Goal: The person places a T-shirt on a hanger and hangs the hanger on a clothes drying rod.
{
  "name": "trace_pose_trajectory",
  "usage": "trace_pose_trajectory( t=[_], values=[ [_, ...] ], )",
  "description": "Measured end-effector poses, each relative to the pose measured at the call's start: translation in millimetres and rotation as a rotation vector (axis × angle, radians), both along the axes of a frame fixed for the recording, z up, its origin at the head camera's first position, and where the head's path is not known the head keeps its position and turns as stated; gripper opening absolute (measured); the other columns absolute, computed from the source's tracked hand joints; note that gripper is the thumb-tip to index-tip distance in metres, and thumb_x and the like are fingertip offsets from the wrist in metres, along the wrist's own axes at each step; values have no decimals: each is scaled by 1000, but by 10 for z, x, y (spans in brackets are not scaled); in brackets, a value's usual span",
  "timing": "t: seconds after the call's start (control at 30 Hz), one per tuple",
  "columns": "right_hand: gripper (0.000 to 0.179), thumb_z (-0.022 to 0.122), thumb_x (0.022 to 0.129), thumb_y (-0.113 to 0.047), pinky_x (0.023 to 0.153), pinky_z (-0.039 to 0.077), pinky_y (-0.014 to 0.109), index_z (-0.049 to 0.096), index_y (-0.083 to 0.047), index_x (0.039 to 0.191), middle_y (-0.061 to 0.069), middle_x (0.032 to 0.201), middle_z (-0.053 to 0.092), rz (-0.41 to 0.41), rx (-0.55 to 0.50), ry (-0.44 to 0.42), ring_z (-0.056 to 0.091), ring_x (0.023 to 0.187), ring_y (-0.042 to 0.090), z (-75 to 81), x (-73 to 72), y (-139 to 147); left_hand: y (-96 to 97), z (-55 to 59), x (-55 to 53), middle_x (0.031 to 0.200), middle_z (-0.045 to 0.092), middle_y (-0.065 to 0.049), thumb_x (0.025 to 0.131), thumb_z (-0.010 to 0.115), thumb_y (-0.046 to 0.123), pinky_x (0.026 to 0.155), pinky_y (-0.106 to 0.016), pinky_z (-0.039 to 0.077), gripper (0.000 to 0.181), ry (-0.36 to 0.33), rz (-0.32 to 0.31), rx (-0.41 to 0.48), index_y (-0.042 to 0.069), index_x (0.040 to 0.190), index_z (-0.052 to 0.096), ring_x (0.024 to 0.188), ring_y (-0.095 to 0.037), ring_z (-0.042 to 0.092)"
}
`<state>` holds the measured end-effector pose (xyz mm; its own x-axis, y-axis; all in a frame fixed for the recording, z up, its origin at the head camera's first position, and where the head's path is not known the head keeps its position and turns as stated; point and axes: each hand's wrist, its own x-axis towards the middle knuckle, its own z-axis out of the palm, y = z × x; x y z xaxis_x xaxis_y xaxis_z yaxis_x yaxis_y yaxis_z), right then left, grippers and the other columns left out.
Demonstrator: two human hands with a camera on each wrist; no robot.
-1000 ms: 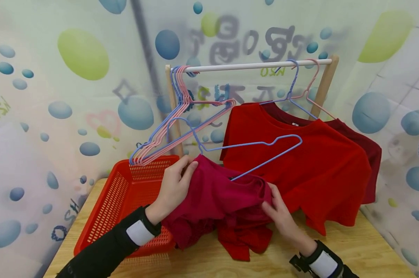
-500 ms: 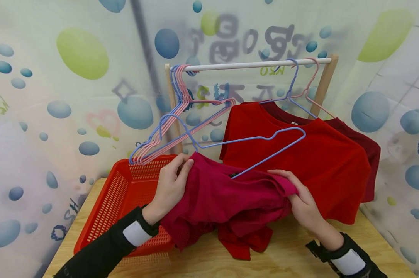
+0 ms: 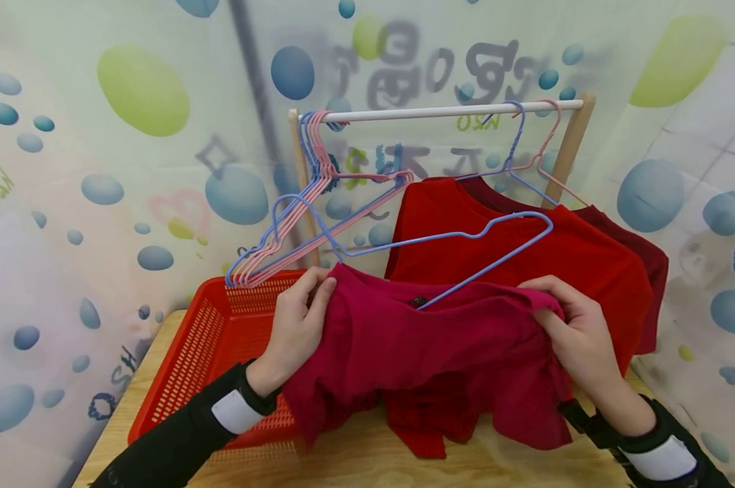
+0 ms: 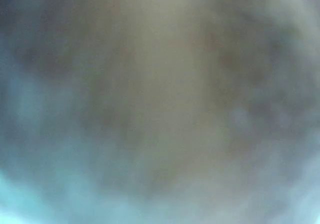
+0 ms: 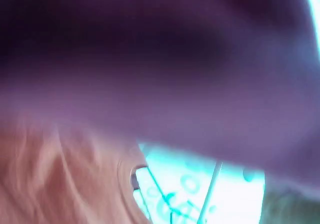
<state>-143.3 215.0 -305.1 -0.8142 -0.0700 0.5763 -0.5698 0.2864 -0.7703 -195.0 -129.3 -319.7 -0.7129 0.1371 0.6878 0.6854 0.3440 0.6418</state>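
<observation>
A magenta shirt (image 3: 428,346) is stretched between my two hands in the head view. My left hand (image 3: 297,322) pinches its left shoulder between thumb and fingers. At the right end of the neckline, my right hand (image 3: 577,325) pinches the cloth. A blue hanger (image 3: 428,238) has its left end hidden inside the shirt, while its right end sticks up out of the neck opening. The hanger's hook points up and left. Blurred cloth (image 5: 165,98) fills much of the right wrist view; the left wrist view is too blurred to read.
A rack with a white rail (image 3: 416,113) stands behind. Several blue and pink hangers (image 3: 318,183) hang at its left; a red shirt (image 3: 465,230) and a dark red shirt (image 3: 654,285) hang at its right. A red basket (image 3: 187,359) sits left on the wooden table (image 3: 367,461).
My right hand has moved right and slightly up, pulling the magenta shirt's neckline wide. The hanger's right end has risen and shifted right. My left hand has drifted slightly left and up.
</observation>
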Motion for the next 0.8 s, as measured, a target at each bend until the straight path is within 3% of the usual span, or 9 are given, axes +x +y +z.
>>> trace_pose_trajectory(
  t=[0.17,0.4,0.8],
  values=[
    [14,56,94,-6,59,40,24,67,-11,100,-16,82,62,-134,164,-125,52,74,4,-38,-61,138,-30,-33,1,75,61,2,97,52,12,54,-23,38,11,23,2,-43,9,100,62,60,-6,46],
    [19,52,98,-20,65,43,19,66,-14,109,-23,91,62,-144,215,-252,53,81,-2,-243,-179,292,-44,-74,15,75,60,2,95,55,7,54,-22,36,11,77,-3,-122,8,105,60,59,-5,42],
    [22,48,99,-14,67,42,14,66,-22,107,-23,90,62,-135,151,-206,53,82,-4,-368,-219,457,-32,-55,118,84,65,2,94,57,8,63,-22,46,10,96,-3,-194,11,102,62,69,-5,53]
  ],
)
